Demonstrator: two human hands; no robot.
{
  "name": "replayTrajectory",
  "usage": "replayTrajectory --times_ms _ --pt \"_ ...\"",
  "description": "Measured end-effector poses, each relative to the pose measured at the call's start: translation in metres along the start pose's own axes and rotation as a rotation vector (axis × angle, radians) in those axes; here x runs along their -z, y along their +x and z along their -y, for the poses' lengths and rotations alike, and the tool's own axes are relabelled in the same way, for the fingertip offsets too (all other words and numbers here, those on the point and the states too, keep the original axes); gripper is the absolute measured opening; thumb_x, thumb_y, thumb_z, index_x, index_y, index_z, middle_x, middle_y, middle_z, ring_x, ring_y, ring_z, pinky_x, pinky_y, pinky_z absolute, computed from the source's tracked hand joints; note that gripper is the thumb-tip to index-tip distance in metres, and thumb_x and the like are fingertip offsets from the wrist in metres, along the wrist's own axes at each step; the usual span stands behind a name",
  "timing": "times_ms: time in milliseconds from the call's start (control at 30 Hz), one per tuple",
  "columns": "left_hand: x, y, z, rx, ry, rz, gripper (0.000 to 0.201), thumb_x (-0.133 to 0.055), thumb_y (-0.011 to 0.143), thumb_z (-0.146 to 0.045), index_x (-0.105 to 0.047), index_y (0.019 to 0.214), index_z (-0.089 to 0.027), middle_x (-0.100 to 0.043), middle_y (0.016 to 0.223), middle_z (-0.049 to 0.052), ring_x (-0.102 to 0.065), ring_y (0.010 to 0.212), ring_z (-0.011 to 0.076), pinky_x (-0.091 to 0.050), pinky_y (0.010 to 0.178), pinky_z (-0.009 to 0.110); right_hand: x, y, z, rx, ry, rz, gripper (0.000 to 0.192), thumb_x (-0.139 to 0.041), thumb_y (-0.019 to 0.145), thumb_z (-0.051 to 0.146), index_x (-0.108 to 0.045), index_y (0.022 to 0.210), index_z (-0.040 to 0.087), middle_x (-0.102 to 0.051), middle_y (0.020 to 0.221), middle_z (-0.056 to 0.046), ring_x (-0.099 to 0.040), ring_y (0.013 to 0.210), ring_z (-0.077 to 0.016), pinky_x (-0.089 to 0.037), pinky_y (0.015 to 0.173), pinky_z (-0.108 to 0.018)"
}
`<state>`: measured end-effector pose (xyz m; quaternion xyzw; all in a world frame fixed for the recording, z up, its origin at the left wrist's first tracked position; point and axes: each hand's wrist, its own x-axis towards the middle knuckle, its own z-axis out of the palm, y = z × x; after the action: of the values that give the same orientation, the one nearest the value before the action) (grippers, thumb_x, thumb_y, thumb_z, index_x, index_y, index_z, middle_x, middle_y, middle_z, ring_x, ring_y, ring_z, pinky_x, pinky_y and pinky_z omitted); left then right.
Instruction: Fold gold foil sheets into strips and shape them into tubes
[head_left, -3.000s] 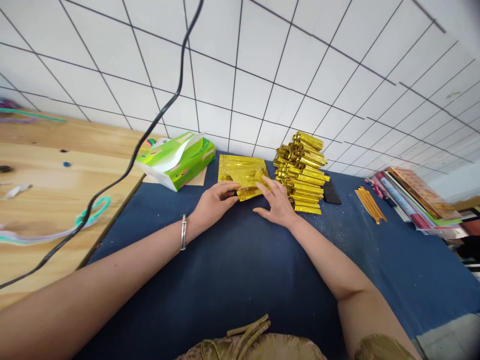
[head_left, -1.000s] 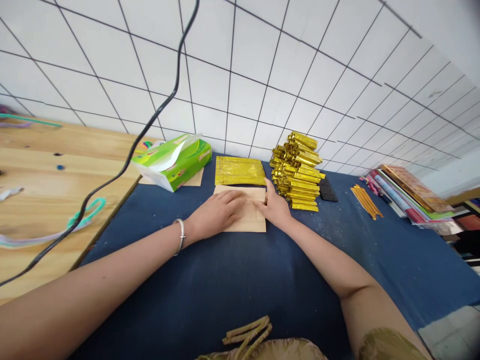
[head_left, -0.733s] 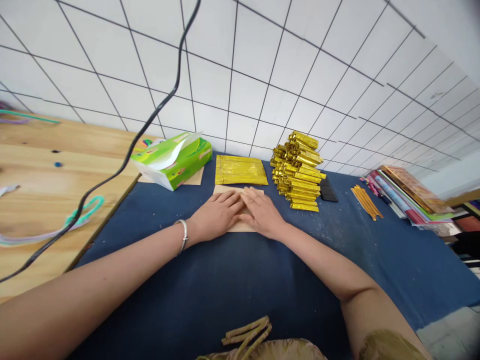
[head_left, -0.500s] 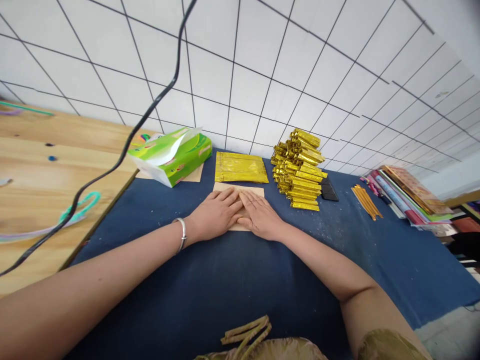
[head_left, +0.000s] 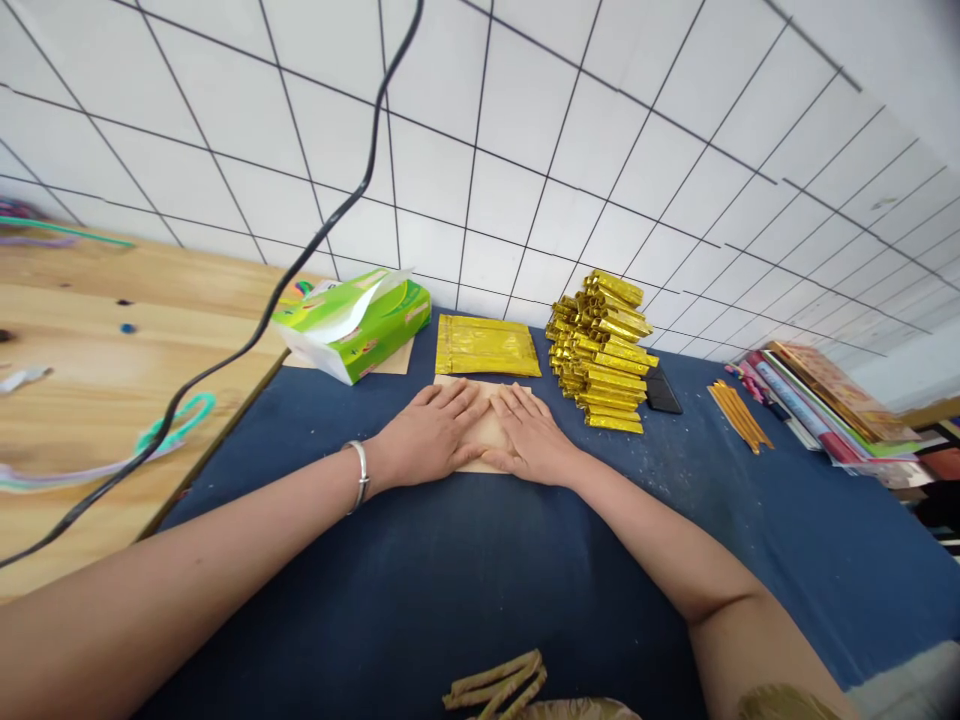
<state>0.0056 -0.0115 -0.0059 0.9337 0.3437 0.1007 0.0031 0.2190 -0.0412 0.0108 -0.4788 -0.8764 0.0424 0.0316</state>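
Observation:
A tan sheet of paper [head_left: 484, 432] lies on the dark blue tabletop [head_left: 450, 580] in front of me, largely covered by my hands. Flat on its left part rests my left hand [head_left: 429, 432], fingers stretched out, with a silver bangle at the wrist. My right hand [head_left: 536, 437] lies palm down on the right part, its fingers also extended. A narrow strip of the paper shows between the two hands. Just beyond the sheet is a flat stack of gold foil paper [head_left: 487, 345].
Rolled gold foil tubes [head_left: 604, 355] are piled at the right, beside a black phone [head_left: 661, 390]. A green tissue box [head_left: 360, 320] stands at the left. Farther right are orange strips [head_left: 739, 415] and stacked books [head_left: 832, 400]. A black cable [head_left: 322, 230] hangs across the left.
My hands have slid slightly apart on the paper, so more of it shows between them. The whole view has shifted a little.

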Motion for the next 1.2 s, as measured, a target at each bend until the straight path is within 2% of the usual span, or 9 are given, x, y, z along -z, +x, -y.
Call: replayTrajectory --times_ms 367,967,1100,1200 --pt "-0.003 -0.001 -0.001 0.037 0.006 0.000 0.067 -0.027 0.088 -0.060 -0.029 0.142 -0.021 -0.032 0.145 0.013 -0.015 0.137 0.0368 -0.013 0.106 0.050 -0.004 0.001 -0.004 -0.016 -0.040 0.008 0.085 -0.025 0.082 0.072 -0.018 0.145 0.015 -0.016 0.152 -0.013 -0.006 0.140 -0.0310 -0.011 0.111 -0.050" --pt "0.000 -0.001 -0.003 0.055 0.010 0.036 0.071 -0.026 0.086 -0.064 -0.027 0.143 -0.021 -0.028 0.148 0.012 -0.014 0.138 0.0349 -0.012 0.107 0.047 -0.003 0.002 -0.008 0.002 -0.032 0.055 0.088 -0.021 0.081 0.074 -0.016 0.145 0.015 -0.012 0.153 -0.011 -0.004 0.141 -0.0310 -0.009 0.112 -0.049" --pt "-0.003 0.000 -0.001 0.049 -0.025 0.004 0.068 -0.033 0.086 -0.061 -0.031 0.141 -0.022 -0.030 0.147 0.011 -0.017 0.137 0.0349 -0.014 0.107 0.047 -0.005 0.002 -0.008 0.015 -0.027 0.033 0.086 -0.023 0.081 0.073 -0.017 0.145 0.015 -0.015 0.152 -0.012 -0.007 0.140 -0.0310 -0.009 0.112 -0.049" --pt "-0.004 0.003 0.006 0.085 -0.114 -0.040 0.057 -0.033 0.088 -0.056 -0.041 0.135 -0.024 -0.037 0.143 0.008 -0.027 0.134 0.0313 -0.021 0.106 0.045 -0.006 0.004 -0.012 0.040 0.010 0.001 0.083 -0.026 0.082 0.072 -0.019 0.145 0.017 -0.016 0.152 -0.011 -0.009 0.140 -0.0300 -0.010 0.111 -0.049"
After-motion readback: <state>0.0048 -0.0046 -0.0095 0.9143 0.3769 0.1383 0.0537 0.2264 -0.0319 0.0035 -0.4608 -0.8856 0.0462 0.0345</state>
